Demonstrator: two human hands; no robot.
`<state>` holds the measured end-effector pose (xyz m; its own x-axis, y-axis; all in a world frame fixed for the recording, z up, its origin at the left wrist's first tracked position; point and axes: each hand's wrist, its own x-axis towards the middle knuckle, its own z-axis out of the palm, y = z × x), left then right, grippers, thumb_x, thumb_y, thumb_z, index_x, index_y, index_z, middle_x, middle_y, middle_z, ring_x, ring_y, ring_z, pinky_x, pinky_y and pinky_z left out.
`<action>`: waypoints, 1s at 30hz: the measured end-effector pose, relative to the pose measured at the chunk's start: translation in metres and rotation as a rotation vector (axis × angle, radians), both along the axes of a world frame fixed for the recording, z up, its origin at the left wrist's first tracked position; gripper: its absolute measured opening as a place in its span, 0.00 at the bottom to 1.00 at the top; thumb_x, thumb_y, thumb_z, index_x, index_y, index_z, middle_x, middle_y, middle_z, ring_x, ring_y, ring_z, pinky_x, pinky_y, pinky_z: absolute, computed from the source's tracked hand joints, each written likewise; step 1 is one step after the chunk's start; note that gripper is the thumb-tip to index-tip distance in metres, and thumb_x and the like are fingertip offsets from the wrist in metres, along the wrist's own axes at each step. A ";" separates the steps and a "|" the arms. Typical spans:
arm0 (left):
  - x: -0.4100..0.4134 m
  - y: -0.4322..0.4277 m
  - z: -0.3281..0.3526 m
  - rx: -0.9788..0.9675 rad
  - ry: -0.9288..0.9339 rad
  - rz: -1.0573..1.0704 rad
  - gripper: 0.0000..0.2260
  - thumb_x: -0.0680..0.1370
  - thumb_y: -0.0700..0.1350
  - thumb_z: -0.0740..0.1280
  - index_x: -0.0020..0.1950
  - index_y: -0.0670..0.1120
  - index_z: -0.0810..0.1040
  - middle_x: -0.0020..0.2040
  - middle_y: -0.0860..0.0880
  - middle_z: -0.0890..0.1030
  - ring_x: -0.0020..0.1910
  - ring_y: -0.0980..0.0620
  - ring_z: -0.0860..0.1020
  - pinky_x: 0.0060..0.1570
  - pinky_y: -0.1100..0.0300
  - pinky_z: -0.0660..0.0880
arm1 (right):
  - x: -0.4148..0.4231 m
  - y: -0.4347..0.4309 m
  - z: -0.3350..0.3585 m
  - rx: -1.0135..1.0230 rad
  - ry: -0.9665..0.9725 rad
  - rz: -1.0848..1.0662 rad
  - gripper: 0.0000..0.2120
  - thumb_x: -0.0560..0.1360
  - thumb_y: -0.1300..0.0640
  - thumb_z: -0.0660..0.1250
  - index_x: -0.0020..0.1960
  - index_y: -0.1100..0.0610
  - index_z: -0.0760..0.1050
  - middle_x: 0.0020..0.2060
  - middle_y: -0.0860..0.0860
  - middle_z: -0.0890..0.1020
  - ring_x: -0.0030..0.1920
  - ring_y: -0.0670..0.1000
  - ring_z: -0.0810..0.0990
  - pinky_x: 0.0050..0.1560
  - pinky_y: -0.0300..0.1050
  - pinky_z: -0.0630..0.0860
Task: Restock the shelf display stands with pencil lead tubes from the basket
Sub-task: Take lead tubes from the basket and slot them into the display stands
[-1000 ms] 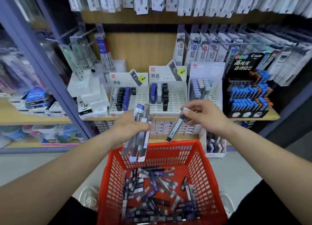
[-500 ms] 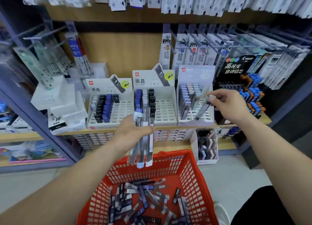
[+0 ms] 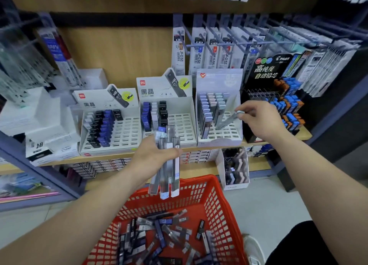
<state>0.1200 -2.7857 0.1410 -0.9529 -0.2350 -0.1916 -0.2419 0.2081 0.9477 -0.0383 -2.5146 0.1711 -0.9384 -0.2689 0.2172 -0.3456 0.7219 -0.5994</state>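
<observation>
While the left grip (image 3: 153, 155) holds a bundle of tubes (image 3: 168, 165) above the red basket (image 3: 211, 187), the right grip (image 3: 258, 119) pinches 1 tube (image 3: 227, 121) at the lavender stand (image 3: 219, 81).

That tube slants down to the stand's slot grid, right of its filled rows; the stand sits on a wooden shelf (image 3: 298, 135) between the white stands (image 3: 127, 129) — both part-filled with black, blue and white tubes — and a black stand (image 3: 264, 69). Hanging packs (image 3: 209, 51) line pegs above; loose tubes (image 3: 159, 231) lie in the basket, over a pale floor (image 3: 268, 205).
</observation>
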 end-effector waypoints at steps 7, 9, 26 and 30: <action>0.003 -0.004 0.003 0.011 0.005 0.001 0.11 0.72 0.45 0.78 0.52 0.47 0.83 0.46 0.52 0.87 0.46 0.56 0.85 0.50 0.57 0.77 | -0.003 -0.022 -0.001 0.109 0.101 0.045 0.09 0.79 0.59 0.70 0.59 0.58 0.82 0.53 0.55 0.81 0.49 0.55 0.80 0.56 0.51 0.76; 0.004 -0.005 0.003 0.016 0.008 -0.002 0.11 0.72 0.45 0.78 0.52 0.46 0.83 0.45 0.51 0.87 0.45 0.56 0.85 0.48 0.59 0.76 | -0.006 -0.031 -0.006 0.121 0.117 0.034 0.10 0.79 0.59 0.70 0.60 0.56 0.80 0.53 0.53 0.82 0.47 0.53 0.79 0.55 0.52 0.77; 0.000 -0.018 0.004 0.074 0.038 0.019 0.09 0.73 0.44 0.78 0.51 0.48 0.83 0.45 0.54 0.87 0.46 0.57 0.85 0.49 0.58 0.77 | 0.010 -0.049 -0.001 0.085 0.217 0.004 0.08 0.79 0.51 0.70 0.57 0.49 0.81 0.51 0.45 0.80 0.43 0.49 0.79 0.46 0.48 0.77; 0.000 -0.023 0.009 0.130 0.073 0.046 0.06 0.74 0.42 0.77 0.47 0.51 0.85 0.45 0.52 0.88 0.46 0.54 0.86 0.48 0.59 0.78 | 0.063 -0.086 0.007 -0.182 -0.273 0.364 0.04 0.77 0.54 0.71 0.50 0.45 0.80 0.37 0.45 0.86 0.40 0.44 0.84 0.44 0.40 0.77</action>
